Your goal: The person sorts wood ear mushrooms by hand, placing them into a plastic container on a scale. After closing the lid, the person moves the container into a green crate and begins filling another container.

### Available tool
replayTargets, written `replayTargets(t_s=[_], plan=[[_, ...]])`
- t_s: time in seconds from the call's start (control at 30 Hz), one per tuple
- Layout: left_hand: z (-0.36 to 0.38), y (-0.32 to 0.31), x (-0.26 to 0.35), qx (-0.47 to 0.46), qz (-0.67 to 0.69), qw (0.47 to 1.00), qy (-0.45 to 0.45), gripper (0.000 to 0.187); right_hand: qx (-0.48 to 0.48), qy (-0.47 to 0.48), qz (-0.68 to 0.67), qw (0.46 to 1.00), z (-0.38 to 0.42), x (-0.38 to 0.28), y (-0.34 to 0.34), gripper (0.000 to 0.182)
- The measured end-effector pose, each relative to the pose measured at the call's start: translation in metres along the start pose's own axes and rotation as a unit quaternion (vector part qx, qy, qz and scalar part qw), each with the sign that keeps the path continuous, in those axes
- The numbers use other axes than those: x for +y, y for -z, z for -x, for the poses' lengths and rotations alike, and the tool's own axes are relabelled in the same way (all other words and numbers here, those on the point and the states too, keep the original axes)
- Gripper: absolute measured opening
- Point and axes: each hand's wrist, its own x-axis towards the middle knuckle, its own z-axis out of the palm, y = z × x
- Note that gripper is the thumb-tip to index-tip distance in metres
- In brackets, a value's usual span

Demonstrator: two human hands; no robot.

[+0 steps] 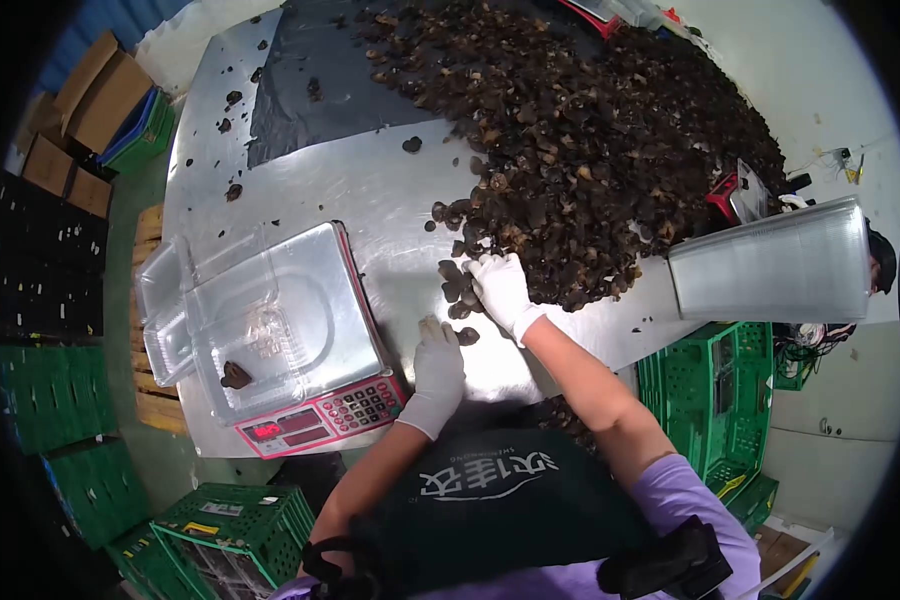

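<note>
A white glove covers my left hand, which rests on the metal table just right of the scale. Its fingers stretch forward, holding nothing visible, beside a small dark mushroom. My right hand, also gloved, is at the near-left edge of a big heap of dark brown mushrooms. Its fingers curl down among loose pieces; what lies under them is hidden. Several loose mushrooms sit just left of that hand. On the scale stands a clear plastic tray with one dark mushroom piece inside.
Another clear tray overlaps the scale's left side. A tall stack of clear trays stands at the table's right edge, near a second red scale. Green crates flank the table below. Black sheeting covers the far side.
</note>
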Motion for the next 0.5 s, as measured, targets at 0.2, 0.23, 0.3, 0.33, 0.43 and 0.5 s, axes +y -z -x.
replayTargets(t_s=[0.2,0.23,0.3,0.33,0.43,0.5], plan=[[-0.007,0.050,-0.017,-0.042,0.146,0.988,-0.003,0.053,0.178,0.005,-0.095,0.979,0.040,0.007,0.019,0.011],[-0.016,0.052,-0.019,-0.042,0.144,0.989,-0.006,0.053,0.177,-0.019,-0.107,0.978,0.049,0.007,0.022,0.018],[-0.042,0.054,-0.021,0.228,0.169,0.958,-0.030,0.027,0.177,-0.042,-0.123,0.975,0.063,0.004,0.036,0.023],[-0.061,0.059,-0.020,0.241,0.207,0.947,-0.041,0.020,0.180,-0.051,-0.132,0.973,0.071,0.002,0.038,0.024],[-0.124,0.058,-0.016,0.242,0.168,0.951,-0.093,0.014,0.177,-0.049,-0.180,0.966,0.101,0.004,0.037,0.019],[-0.153,0.050,-0.012,0.229,0.092,0.960,-0.134,0.013,0.175,-0.066,-0.192,0.963,0.124,0.010,0.043,0.017]])
